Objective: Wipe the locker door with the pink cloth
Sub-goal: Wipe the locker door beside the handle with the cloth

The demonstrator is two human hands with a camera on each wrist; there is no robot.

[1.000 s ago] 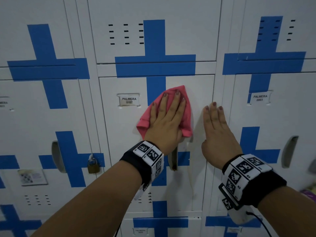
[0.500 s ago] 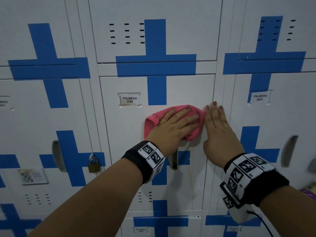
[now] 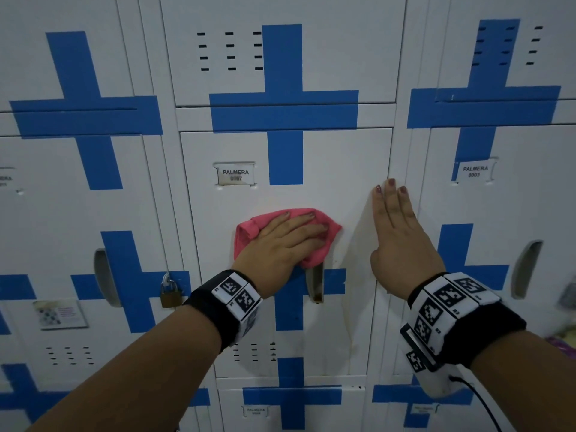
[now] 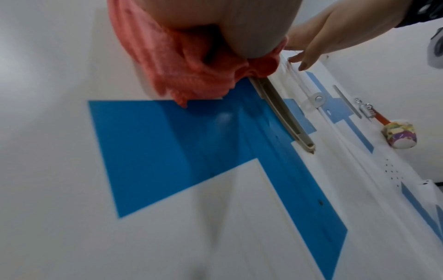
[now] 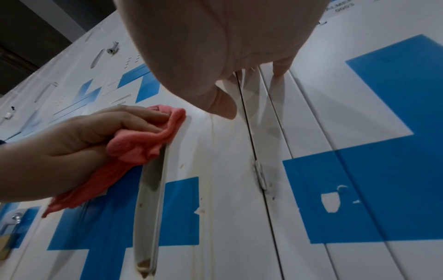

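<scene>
The pink cloth point(image 3: 247, 233) lies bunched on the white locker door point(image 3: 339, 169), the one labelled PALMERA 0007, just above its handle recess point(image 3: 314, 286). My left hand point(image 3: 296, 232) presses the cloth flat against the door, fingers straight and pointing right. Seen in the left wrist view, the cloth point(image 4: 179, 75) hangs crumpled below the palm. My right hand point(image 3: 394, 219) rests flat on the door's right edge, fingers straight and pointing up, a palm's width from the cloth. The right wrist view shows the left hand point(image 5: 95, 128) over the cloth point(image 5: 136, 147).
A name label point(image 3: 236, 174) sits at the door's upper left. A brass padlock point(image 3: 170, 294) hangs on the locker to the left. A colourful keychain point(image 4: 399, 135) dangles from a locker on the right. White lockers with blue crosses surround the door on all sides.
My left hand has slid the cloth down the door from beside the blue stripe to just above the handle, its fingers turning from upward to rightward. The right hand has stayed in place.
</scene>
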